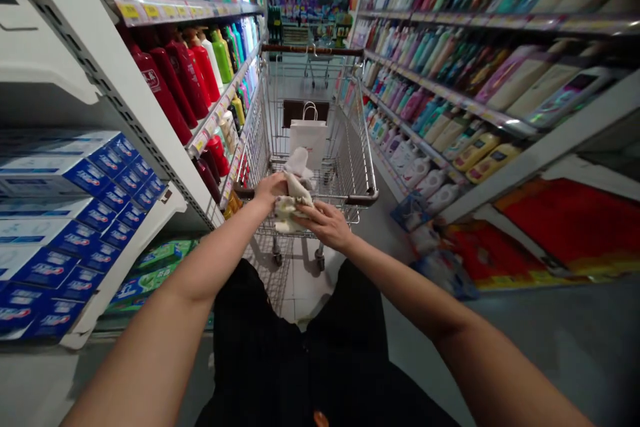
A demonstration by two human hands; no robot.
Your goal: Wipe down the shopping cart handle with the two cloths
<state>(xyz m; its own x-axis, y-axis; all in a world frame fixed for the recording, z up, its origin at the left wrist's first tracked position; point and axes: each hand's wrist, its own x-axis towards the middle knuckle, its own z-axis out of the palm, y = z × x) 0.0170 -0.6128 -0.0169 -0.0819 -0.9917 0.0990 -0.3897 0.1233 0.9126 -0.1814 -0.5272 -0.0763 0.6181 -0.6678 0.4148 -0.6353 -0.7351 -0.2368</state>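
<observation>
A crumpled bundle of off-white cloth (293, 207) is between my two hands, at the near end of a wire shopping cart (367, 153). My left hand (271, 189) has its fingers closed on the bundle's left side. From the right, my right hand (326, 221) grips the same cloth, with thumb and fingers pressed against it. Just beyond, a white piece of soft cloth (299, 163) shows above the bundle; whether the two are joined I cannot tell. Farther inside the cart stands a white paper bag (309, 140) with looped handles.
Shelves of red pump bottles (173, 77) line the left, with stacked blue boxes (85, 213) nearer me. Packed bottle shelves (440, 97) run along the right. Red and yellow packages (480, 253) lie low there. Another cart (319, 63) stands farther down the aisle.
</observation>
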